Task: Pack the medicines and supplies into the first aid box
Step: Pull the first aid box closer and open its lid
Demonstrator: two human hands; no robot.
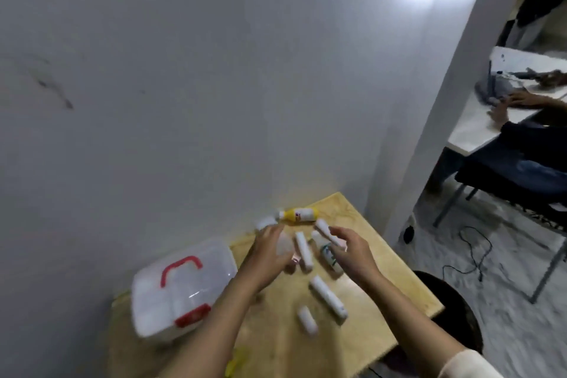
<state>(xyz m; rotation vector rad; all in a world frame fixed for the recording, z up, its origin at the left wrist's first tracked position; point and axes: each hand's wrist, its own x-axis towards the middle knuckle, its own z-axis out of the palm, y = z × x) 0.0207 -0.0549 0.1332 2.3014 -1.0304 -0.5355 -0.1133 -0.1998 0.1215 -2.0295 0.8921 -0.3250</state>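
Note:
A clear first aid box [184, 285] with a red handle and red latch sits shut at the left of the wooden table [383, 279]. Several white tubes and bottles lie scattered on the table, among them a yellow bottle [299, 214] by the wall, a long white tube [303, 250], a green-labelled bottle [328, 253], a large tube [328, 298] and a short one [307, 320]. My left hand [270, 252] hovers over the items beside a small white bottle [265, 222], fingers spread. My right hand [352, 247] reaches over the green-labelled bottle, fingers apart. The frame is blurred.
The table stands against a white wall [184, 86]. A dark round stool [448, 310] sits right of the table. Beyond a pillar, another person sits working at a white table [472, 132]. A black cable [472, 248] lies on the floor.

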